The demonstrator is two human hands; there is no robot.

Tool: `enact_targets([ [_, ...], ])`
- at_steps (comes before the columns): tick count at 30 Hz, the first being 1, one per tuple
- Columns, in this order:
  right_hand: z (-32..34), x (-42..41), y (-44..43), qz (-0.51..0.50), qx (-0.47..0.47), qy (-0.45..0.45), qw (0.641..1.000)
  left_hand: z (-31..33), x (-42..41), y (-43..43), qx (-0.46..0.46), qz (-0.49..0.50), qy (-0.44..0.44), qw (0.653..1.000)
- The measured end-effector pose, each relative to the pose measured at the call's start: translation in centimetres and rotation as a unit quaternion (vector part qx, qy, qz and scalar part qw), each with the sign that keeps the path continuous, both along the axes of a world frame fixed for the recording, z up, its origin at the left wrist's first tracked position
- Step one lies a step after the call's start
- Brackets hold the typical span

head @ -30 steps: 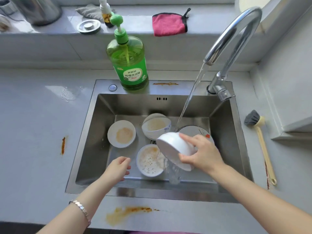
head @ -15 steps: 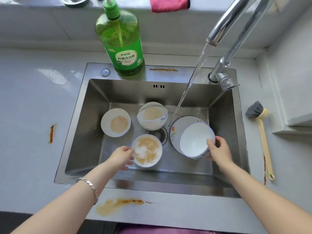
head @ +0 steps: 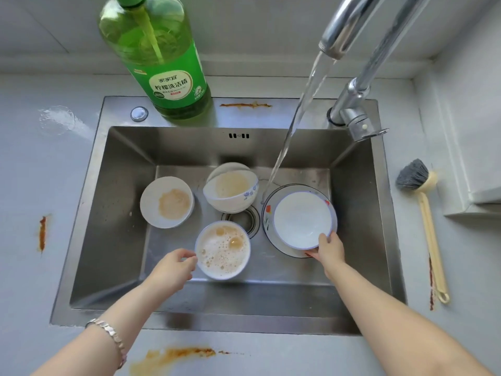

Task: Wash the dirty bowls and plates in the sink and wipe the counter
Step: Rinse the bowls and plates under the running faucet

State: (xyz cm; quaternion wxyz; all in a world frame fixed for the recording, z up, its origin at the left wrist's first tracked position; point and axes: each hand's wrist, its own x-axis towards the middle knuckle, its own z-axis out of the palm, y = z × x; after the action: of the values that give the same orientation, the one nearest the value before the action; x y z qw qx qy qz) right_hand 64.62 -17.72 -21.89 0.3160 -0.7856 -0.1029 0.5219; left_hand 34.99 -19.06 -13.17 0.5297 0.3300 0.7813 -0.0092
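A steel sink holds several dishes. My right hand pinches the near rim of a clean white bowl, which sits upright on a flowered plate. My left hand hovers with loosely curled fingers at the left rim of a bowl of foamy brown water; I cannot tell if it touches. A dirty small plate lies at the left. A dirty blue-patterned bowl leans on another dish at the back. Water runs from the faucet beside the plate.
A green dish soap bottle stands on the sink's back ledge. A dish brush lies on the counter at the right. Orange-brown stains mark the counter in front, at the left, at the right and the back ledge.
My right hand turned the tipped white bowl upright and lowered it onto the flowered plate. My left hand moved right to the foamy bowl's rim. The camera came closer.
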Motion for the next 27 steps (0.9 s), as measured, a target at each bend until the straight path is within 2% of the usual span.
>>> enact_targets([
  [2, -0.2, 0.2, -0.5, 0.026, -0.009, -0.047, 0.999, 0.0, -0.1, 0.0, -0.002, 0.000, -0.002, 1.000],
  [4, -0.2, 0.3, -1.0, 0.092, -0.028, -0.100, 0.990, 0.0, -0.1, 0.1, -0.004, -0.001, -0.010, 1.000],
  [7, 1.0, -0.5, -1.6, 0.196, -0.061, -0.212, 0.955, 0.2, -0.1, 0.1, -0.007, -0.006, -0.027, 1.000],
  [9, 2.2, -2.1, -1.8, 0.251, -0.055, -0.249, 0.934, 0.4, -0.4, 0.1, -0.008, -0.009, -0.040, 0.999],
  [11, 3.0, -4.6, -1.8, 0.316, -0.045, -0.203, 0.926, 0.5, -1.1, 0.0, -0.006, -0.012, -0.044, 0.999],
  [14, 1.9, -8.5, -1.3, 0.427, -0.098, -0.107, 0.893, 0.4, -2.7, 0.0, -0.001, -0.023, -0.035, 0.999],
  [17, 0.2, -11.5, -0.7, 0.481, -0.150, -0.079, 0.860, 0.0, -4.4, 0.1, 0.008, -0.021, -0.030, 0.999],
  [18, 0.0, -12.3, -0.5, 0.469, -0.161, -0.052, 0.867, -0.2, -4.8, 0.1, 0.011, -0.021, -0.029, 0.999],
  [21, -0.9, -13.9, -0.4, 0.362, -0.170, 0.027, 0.916, -0.7, -6.0, 0.2, 0.018, -0.020, -0.034, 0.999],
  [23, -1.3, -14.4, -0.3, 0.321, -0.133, 0.026, 0.937, -0.9, -6.6, 0.3, 0.022, -0.014, -0.041, 0.999],
  [27, 0.2, -14.7, -0.8, 0.331, -0.055, -0.046, 0.941, -0.9, -7.2, 0.0, 0.027, -0.009, -0.055, 0.998],
])
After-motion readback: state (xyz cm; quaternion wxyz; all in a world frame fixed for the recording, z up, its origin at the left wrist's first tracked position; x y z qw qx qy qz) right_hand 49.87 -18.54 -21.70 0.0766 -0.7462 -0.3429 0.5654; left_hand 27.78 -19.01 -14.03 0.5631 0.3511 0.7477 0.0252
